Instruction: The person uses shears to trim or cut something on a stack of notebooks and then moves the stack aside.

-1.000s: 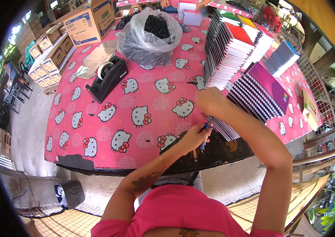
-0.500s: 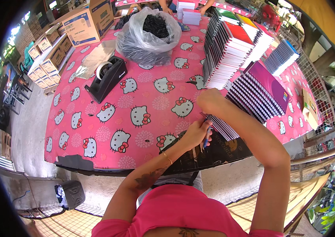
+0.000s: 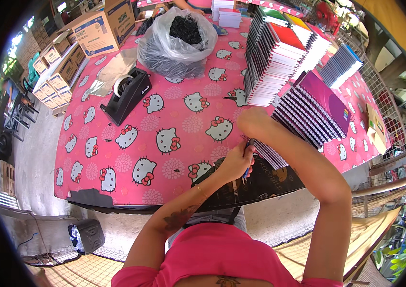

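Our left hand [image 3: 237, 162] is gripping a slim tool [image 3: 247, 172]; our right [image 3: 253, 120], we can't tell. Coil-bound notebooks [image 3: 303, 115] are topping pink cloth [image 3: 131, 115] above concrete [image 3: 40, 158].

A black tape dispenser [image 3: 133, 98] is being supported by a pink patterned tablecloth [image 3: 126, 186]. Beyond it, black stringy material [image 3: 185, 30] is being contained by a translucent plastic bag [image 3: 169, 60]. A cardboard box [image 3: 98, 36] is being borne at the cloth's far left; smaller cartons [image 3: 64, 74] are being seen past its edge. A dark bin [image 3: 91, 234] is being noted at lower left.
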